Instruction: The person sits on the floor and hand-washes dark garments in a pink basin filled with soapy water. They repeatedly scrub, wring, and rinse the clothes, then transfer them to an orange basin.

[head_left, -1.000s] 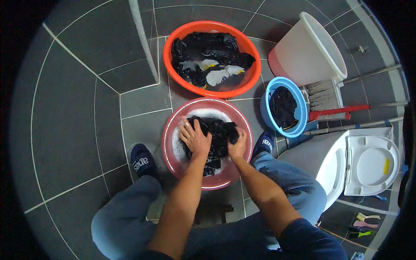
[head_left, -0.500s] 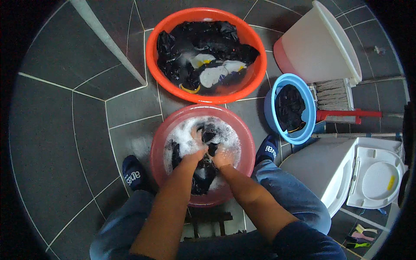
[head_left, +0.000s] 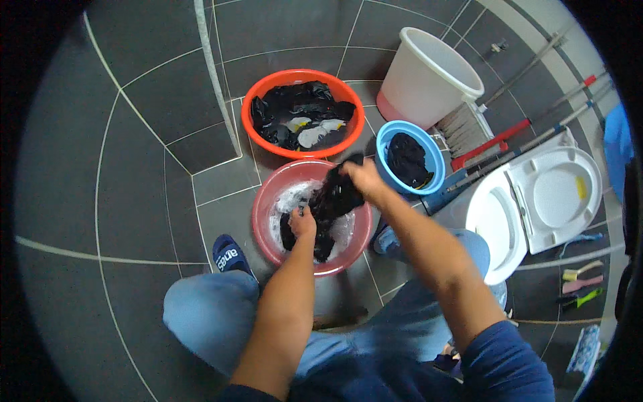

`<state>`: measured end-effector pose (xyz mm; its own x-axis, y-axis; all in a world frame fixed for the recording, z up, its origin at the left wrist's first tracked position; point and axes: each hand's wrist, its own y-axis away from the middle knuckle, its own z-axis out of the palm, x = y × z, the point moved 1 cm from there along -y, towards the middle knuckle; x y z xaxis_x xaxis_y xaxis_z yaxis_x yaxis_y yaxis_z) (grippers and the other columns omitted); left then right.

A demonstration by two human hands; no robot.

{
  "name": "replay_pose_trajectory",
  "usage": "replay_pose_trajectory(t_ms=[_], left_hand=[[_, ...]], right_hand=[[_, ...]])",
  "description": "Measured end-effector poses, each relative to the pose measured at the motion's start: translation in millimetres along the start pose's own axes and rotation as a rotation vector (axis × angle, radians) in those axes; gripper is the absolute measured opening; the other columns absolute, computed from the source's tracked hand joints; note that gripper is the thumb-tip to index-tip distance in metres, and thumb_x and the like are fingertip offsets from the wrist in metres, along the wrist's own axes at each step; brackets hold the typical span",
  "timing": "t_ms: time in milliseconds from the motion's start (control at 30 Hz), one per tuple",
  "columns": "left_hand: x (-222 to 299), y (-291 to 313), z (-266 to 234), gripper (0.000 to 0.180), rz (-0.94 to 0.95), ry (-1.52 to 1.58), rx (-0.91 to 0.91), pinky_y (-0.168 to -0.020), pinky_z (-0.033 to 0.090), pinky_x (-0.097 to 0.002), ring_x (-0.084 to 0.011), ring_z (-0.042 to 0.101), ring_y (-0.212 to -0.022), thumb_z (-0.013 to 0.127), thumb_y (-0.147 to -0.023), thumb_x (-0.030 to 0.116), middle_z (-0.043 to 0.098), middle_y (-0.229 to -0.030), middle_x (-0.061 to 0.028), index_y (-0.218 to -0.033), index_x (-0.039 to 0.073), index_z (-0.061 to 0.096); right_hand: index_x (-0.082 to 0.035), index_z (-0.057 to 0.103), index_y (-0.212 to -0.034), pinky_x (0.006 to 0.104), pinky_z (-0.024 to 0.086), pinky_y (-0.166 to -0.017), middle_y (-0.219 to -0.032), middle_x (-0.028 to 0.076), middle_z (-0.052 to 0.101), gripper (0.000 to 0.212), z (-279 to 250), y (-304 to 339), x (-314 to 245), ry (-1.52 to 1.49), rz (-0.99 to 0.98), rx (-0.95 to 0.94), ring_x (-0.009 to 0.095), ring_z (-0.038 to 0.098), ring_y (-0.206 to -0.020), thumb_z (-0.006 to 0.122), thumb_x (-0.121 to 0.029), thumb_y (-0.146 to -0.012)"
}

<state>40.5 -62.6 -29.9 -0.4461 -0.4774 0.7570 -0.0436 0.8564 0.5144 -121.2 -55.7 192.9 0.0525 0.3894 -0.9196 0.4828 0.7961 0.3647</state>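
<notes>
A wet black garment (head_left: 338,195) stretches upward from the suds in the pink basin (head_left: 260,221). My right hand (head_left: 363,178) grips its upper end, raised over the basin's right rim. Lower down, inside the basin, my left hand (head_left: 303,222) has its fingers closed on the black cloth. More dark fabric lies below in the white foam, and its exact shape cannot be made out.
Behind stands an orange basin (head_left: 357,127) with dark and white laundry in water. A blue bucket (head_left: 437,144) holding black cloth sits to the right, near a tall white bucket (head_left: 415,80), a broom (head_left: 462,134) and a toilet (head_left: 479,231). Brushes (head_left: 583,285) hang at far right.
My right hand has risen up and right, pulling the black garment partly out of the suds. My left hand stays in the basin. The whole view has shifted.
</notes>
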Motion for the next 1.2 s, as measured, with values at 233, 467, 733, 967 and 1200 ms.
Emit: replay_pose_trajectory(t_ms=[233,467,733,967,1200], left_hand=[[-31,21,1,0.047,-0.121,0.588,0.177,-0.094,0.046,-0.0389,-0.0312,0.061,-0.103,0.065,-0.089,0.042,0.066,-0.111,-0.0153,-0.115,0.004,0.062],[57,130,-6,0.068,-0.428,1.270,-0.030,-0.090,0.047,-0.0392,-0.0253,0.059,-0.096,0.051,-0.092,0.065,0.057,-0.112,-0.0092,-0.140,0.018,0.045],[-57,-13,35,0.045,0.092,1.659,-0.472,-0.090,0.054,-0.0434,-0.0272,0.062,-0.099,0.055,-0.096,0.040,0.061,-0.114,-0.0103,-0.132,0.014,0.053],[20,47,64,0.029,-0.320,0.996,0.014,-0.091,0.051,-0.0343,-0.0205,0.062,-0.102,0.060,-0.090,0.003,0.064,-0.115,-0.0092,-0.119,0.006,0.062],[74,28,-1,0.026,0.090,0.826,0.028,-0.081,0.047,-0.0296,-0.0145,0.055,-0.086,0.059,-0.079,-0.001,0.060,-0.093,-0.0035,-0.105,0.003,0.063]], right_hand=[[0.000,0.068,-0.095,0.0366,0.053,-0.074,-0.087,0.012,0.070,0.026,-11,92,-233,0.207,-0.473,0.030,0.024,0.067,-0.078,0.071,-0.016,-0.075],[-0.002,0.064,-0.122,0.0324,0.050,-0.083,-0.093,0.004,0.068,0.050,-29,111,-179,0.257,-0.630,-0.113,0.014,0.061,-0.085,0.071,-0.019,-0.076],[0.001,0.069,-0.091,0.0346,0.054,-0.071,-0.080,0.010,0.070,0.032,52,87,57,0.281,-0.295,-0.169,0.018,0.067,-0.076,0.080,-0.023,-0.073],[-0.005,0.067,-0.101,0.0486,0.053,-0.078,-0.092,0.020,0.071,0.046,18,-33,141,0.799,-0.077,0.452,0.042,0.068,-0.087,0.082,-0.034,-0.069],[-0.002,0.067,-0.106,0.0487,0.052,-0.085,-0.105,0.023,0.068,0.060,-16,-18,227,1.119,0.189,0.182,0.043,0.065,-0.101,0.087,-0.044,-0.068]])
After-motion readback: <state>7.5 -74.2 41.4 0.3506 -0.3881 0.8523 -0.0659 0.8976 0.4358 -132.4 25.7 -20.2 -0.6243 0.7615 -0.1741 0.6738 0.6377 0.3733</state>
